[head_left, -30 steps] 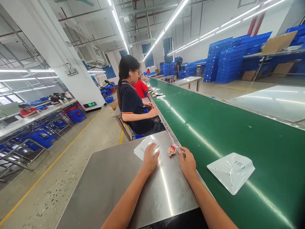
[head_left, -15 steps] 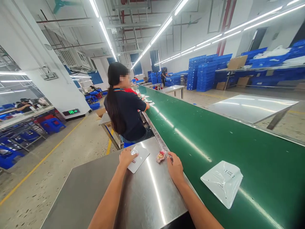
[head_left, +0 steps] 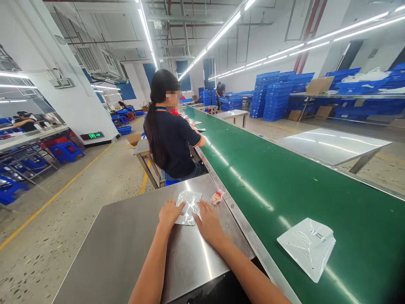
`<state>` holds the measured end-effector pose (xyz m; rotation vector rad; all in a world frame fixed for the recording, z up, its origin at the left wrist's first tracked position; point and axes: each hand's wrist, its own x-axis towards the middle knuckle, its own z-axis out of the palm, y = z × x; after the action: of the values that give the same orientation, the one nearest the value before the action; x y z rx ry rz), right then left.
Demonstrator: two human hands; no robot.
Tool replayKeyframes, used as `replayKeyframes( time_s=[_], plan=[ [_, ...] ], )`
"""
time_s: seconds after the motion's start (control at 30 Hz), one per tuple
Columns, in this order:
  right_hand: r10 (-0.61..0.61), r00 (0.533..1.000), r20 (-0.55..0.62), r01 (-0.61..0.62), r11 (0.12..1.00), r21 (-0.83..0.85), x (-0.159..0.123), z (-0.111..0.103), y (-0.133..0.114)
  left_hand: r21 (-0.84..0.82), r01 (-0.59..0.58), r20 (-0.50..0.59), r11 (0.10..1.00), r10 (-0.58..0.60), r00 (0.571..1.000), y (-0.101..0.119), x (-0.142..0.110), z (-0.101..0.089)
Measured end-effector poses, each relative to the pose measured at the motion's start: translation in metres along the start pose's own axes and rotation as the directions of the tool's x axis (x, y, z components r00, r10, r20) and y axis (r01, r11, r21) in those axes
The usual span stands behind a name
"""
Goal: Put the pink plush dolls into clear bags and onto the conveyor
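A glossy white pouch [head_left: 190, 203] lies on the metal table between my hands. My left hand [head_left: 170, 212] grips its left edge, thumb across the top; the other fingertips are partly hidden. My right hand [head_left: 209, 221] is at the pouch's right edge, fingers stretched out and thumb apart, touching the edge. Just beyond my right fingers, by the belt's side rail, sits a small pink plush doll [head_left: 217, 197] with a red top. Another white pouch [head_left: 308, 249], with dark print on it, lies on the green belt to the right.
The metal table [head_left: 126, 236] borders a long green conveyor belt [head_left: 253, 169]. A co-worker [head_left: 174, 135] in a dark shirt sits ahead at the belt's left side. Blue crates [head_left: 275, 97] are stacked beyond it, and a metal table [head_left: 332, 143] stands to the right.
My right hand has moved left from beside the doll to the pouch's right edge. The pouch in my left hand has turned more upright in view. The doll stays near the rail.
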<state>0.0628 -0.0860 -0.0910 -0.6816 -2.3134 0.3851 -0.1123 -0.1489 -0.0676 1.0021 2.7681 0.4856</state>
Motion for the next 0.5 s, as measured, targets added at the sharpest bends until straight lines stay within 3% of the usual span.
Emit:
replayKeyframes(
  time_s=[0.13,0.23,0.37,0.43,0.5],
  plan=[
    [0.141,0.981,0.133,-0.122,0.982,-0.142,0.012,0.029,-0.017,-0.046,-0.088,0.053,0.995,0.090,0.995,-0.011,-0.015,-0.008],
    [0.139,0.974,0.180,-0.106,0.978,-0.178,0.017,0.039,-0.020,-0.020,-0.195,0.102,0.981,0.196,0.975,-0.022,-0.019,-0.020],
    [-0.043,0.955,0.294,0.085,0.987,-0.133,0.018,0.037,-0.018,0.102,-0.344,-0.025,0.933,0.348,0.937,-0.025,-0.003,-0.039],
    [-0.176,0.909,0.377,0.223,0.971,-0.084,0.020,0.034,-0.017,0.104,-0.472,-0.045,0.875,0.479,0.877,-0.026,0.011,-0.042],
    [-0.307,0.835,0.457,0.358,0.933,-0.028,0.023,0.032,-0.016,0.095,-0.588,-0.021,0.803,0.592,0.806,-0.033,0.026,-0.034]
  ],
)
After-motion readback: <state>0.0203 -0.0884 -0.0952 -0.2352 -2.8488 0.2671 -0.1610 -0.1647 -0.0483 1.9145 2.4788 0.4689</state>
